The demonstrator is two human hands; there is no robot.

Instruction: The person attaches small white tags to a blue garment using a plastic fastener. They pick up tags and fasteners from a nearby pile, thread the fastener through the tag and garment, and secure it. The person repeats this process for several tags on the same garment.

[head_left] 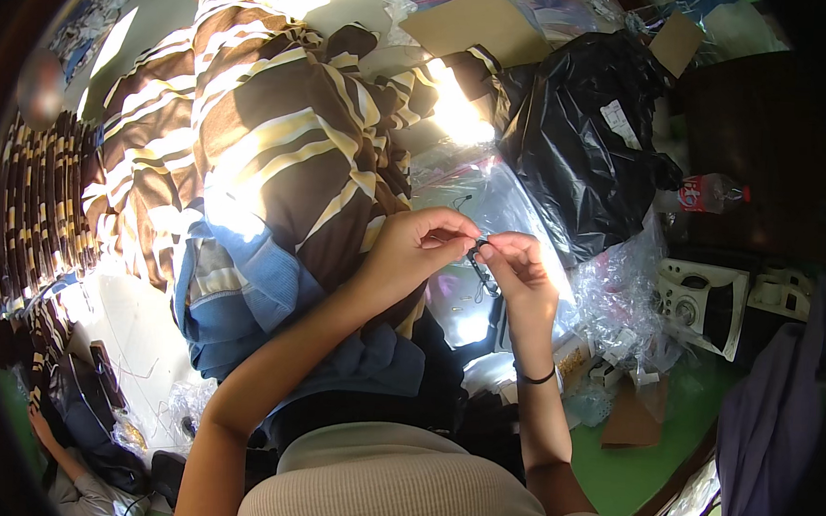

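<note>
Both my hands meet at the middle of the view over my lap. My left hand pinches the upper end of a small dark clip-like piece with thin wire attached. My right hand holds the same piece from the other side between thumb and fingers; a dark band circles its wrist. Below the hands lie clear plastic bags in bright sunlight.
A brown and cream striped cloth and blue fabric cover my legs on the left. A black plastic bag sits at upper right, cardboard behind it. A white device and crumpled clear wrap lie at right. Another person's hand is at lower left.
</note>
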